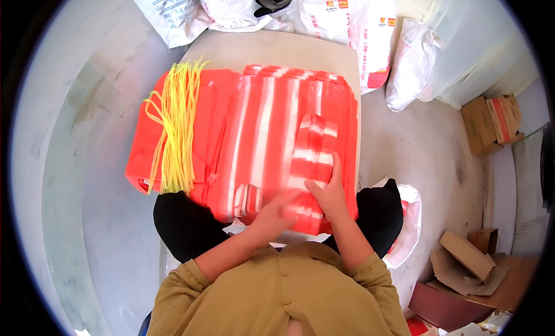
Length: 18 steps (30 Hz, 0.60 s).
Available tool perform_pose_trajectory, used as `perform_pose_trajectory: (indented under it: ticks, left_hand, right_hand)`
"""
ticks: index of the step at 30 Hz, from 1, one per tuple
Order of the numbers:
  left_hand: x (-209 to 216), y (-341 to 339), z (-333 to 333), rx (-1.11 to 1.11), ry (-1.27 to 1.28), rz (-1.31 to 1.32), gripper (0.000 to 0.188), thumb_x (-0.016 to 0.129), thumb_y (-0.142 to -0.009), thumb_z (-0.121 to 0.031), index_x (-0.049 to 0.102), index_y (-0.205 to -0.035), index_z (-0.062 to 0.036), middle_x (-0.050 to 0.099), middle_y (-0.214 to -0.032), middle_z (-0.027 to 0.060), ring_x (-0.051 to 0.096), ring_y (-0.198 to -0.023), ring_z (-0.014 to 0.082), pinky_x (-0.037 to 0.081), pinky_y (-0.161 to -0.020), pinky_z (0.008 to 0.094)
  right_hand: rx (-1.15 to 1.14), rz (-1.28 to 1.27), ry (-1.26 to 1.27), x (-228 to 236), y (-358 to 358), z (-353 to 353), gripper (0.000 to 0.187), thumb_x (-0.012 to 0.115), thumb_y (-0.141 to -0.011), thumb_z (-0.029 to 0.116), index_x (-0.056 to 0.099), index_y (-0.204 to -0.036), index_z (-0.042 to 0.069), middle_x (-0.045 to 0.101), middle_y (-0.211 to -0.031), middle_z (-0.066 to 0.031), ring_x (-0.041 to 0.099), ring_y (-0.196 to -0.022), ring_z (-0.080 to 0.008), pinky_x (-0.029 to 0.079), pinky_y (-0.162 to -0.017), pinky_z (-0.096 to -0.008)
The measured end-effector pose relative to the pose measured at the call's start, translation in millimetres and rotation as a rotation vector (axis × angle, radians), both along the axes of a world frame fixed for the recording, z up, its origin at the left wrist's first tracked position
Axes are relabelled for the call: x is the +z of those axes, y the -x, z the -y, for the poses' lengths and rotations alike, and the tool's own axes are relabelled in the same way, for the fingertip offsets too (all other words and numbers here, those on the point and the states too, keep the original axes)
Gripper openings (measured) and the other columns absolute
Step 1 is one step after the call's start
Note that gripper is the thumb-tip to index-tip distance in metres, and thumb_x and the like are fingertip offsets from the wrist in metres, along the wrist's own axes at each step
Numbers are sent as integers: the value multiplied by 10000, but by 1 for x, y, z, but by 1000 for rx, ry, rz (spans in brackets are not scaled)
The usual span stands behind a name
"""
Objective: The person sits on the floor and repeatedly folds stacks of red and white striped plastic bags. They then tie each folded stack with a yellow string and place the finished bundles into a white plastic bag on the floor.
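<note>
A wide stack of red-and-white striped plastic bags (259,122) lies flat before me. On its right part rests a narrow folded bundle of striped plastic bags (312,154), lengthwise away from me. My right hand (330,192) grips this bundle's near right side, thumb on top and fingers along the edge. My left hand (277,213) is at the bundle's near left side, its fingers smeared by motion. Left of that hand sits a small folded striped piece (248,198). A bunch of yellow plastic strips (176,128) lies across red plastic sheeting (214,116) on the left.
The stack rests on a beige tabletop (260,47) across my knees. White printed sacks (373,38) stand along its far side, with a black item (272,3) on them. On the right are cardboard boxes (491,125) by the wall and opened cartons (468,264) nearer me.
</note>
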<state>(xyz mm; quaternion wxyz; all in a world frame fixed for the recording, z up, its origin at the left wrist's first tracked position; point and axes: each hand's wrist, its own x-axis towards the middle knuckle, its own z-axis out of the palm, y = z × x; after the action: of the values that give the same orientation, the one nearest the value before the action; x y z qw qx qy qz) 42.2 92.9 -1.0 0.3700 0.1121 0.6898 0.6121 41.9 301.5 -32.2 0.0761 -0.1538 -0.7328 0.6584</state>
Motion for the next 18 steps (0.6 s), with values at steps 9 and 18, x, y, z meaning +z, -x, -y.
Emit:
perform_pose_trajectory:
  ticks: [9,18]
  left_hand:
    - [-4,1,20,-429,180,-318,643,700,-950,-197,515,-1564,-240,617,-1223,175,664,-1043,289,543,-938,410]
    - [-12,82,138,466,849,-874,289,772,-883,-213,749,-1137,-77,698,-1150,151,675,-1031,347,556,-920,434]
  right_hand:
    - [-27,-93,-347,-26,7,-4,1032,800,-773,-36,248,-1641,37,454,-1518,-198,543,-1328,-280,538,-1039,-374]
    - [-35,47,105,20,-3,7,1046,769,-788,-35,212,-1665,93,438,-1559,-201,541,-1336,-306,534,-1047,-385]
